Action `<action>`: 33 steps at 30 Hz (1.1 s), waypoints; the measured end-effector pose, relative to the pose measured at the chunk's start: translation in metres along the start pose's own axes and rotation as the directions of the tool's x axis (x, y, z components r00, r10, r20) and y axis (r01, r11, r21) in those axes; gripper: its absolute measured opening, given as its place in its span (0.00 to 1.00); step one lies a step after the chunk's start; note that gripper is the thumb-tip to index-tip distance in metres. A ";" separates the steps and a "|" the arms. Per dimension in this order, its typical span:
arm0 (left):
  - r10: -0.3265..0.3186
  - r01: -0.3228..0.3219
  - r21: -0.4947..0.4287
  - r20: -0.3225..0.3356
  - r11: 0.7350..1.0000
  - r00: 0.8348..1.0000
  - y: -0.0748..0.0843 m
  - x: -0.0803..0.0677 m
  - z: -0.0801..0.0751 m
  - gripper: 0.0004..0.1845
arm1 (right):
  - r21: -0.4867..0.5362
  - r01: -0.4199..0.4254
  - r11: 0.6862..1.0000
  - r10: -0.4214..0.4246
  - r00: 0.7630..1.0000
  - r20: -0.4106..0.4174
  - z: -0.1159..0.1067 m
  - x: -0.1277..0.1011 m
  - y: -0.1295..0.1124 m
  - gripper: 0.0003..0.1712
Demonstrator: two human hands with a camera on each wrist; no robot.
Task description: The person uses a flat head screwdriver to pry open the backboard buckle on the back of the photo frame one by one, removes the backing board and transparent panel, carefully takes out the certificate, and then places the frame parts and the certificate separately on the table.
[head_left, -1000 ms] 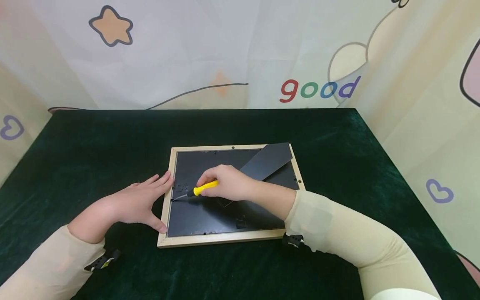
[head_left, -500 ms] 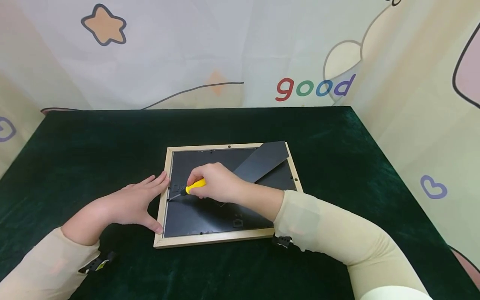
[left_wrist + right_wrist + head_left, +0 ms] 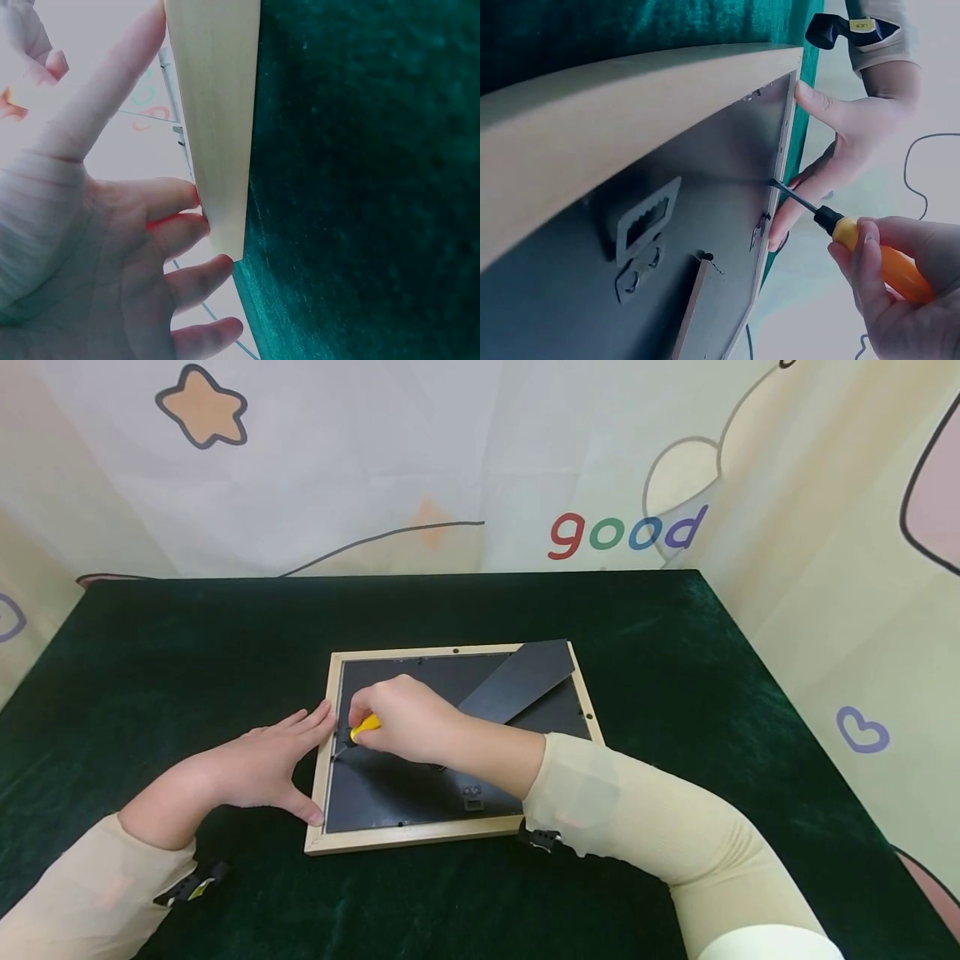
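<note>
A picture frame [image 3: 420, 836] with a pale wooden border lies face down on the table, its black backing board [image 3: 375, 802] showing. A folding stand [image 3: 517, 681] slants across the board toward the upper right corner. My right hand [image 3: 408, 718] grips the yellow handle of a screwdriver [image 3: 889, 266]. In the right wrist view the screwdriver's tip meets the inner edge of the border, close to a small metal tab [image 3: 760, 229]. My left hand [image 3: 262, 768] rests on the left side of the frame with fingers spread, thumb near the lower left corner.
A dark green velvet cloth [image 3: 187, 652] covers the table. Behind it hangs a pale printed curtain [image 3: 360, 443] with a star and the word "good". A metal hanger [image 3: 641, 232] is fixed on the backing board.
My right hand has moved left and turned with the screwdriver, whose tip stays at the frame's left inner edge. The left hand keeps its place on the border; the head view has shifted slightly.
</note>
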State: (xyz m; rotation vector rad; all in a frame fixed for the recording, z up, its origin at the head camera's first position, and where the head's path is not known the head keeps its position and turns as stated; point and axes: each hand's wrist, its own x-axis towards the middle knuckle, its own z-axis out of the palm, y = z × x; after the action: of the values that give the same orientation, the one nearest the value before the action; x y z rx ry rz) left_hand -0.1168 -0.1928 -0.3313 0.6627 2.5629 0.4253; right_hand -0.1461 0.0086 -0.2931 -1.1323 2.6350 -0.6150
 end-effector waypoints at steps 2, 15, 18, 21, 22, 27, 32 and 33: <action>-0.001 0.001 -0.004 0.001 1.000 1.000 0.000 0.000 0.000 0.63 | 0.000 -0.007 1.000 0.007 1.000 0.000 0.000 0.001 -0.001 0.10; 0.019 -0.019 0.000 -0.010 1.000 1.000 -0.002 0.000 0.001 0.63 | -0.063 0.000 0.998 0.001 1.000 0.023 -0.005 0.010 -0.020 0.09; 0.019 -0.019 -0.001 -0.011 1.000 1.000 -0.002 0.001 0.001 0.62 | -0.072 -0.006 0.997 0.009 0.999 0.034 -0.006 0.011 -0.023 0.10; 0.011 -0.010 0.005 -0.004 1.000 1.000 -0.002 0.000 0.001 0.62 | -0.083 -0.006 0.997 0.009 0.999 0.041 -0.007 0.013 -0.026 0.10; 0.009 -0.009 0.008 -0.001 1.000 1.000 -0.002 0.000 0.001 0.61 | -0.088 -0.002 0.996 0.006 0.999 0.044 -0.007 0.014 -0.028 0.10; 0.030 -0.030 0.005 -0.022 1.000 0.999 -0.004 0.002 0.002 0.57 | -0.133 0.005 0.991 0.004 0.998 0.065 -0.008 0.019 -0.037 0.07; 0.054 -0.055 -0.005 -0.046 0.998 0.997 -0.005 0.003 0.002 0.55 | -0.194 0.026 0.981 -0.011 0.997 0.080 -0.008 0.022 -0.044 0.06; 0.061 -0.061 -0.001 -0.048 0.998 0.997 -0.005 0.003 0.002 0.54 | -0.202 0.029 0.979 -0.014 0.997 0.078 -0.008 0.022 -0.045 0.05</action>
State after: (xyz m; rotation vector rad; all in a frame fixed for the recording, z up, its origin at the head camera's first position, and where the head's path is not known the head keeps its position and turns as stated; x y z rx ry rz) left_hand -0.1199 -0.1948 -0.3361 0.7399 2.5922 0.4705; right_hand -0.1350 -0.0331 -0.2658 -1.2146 2.6701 -0.3033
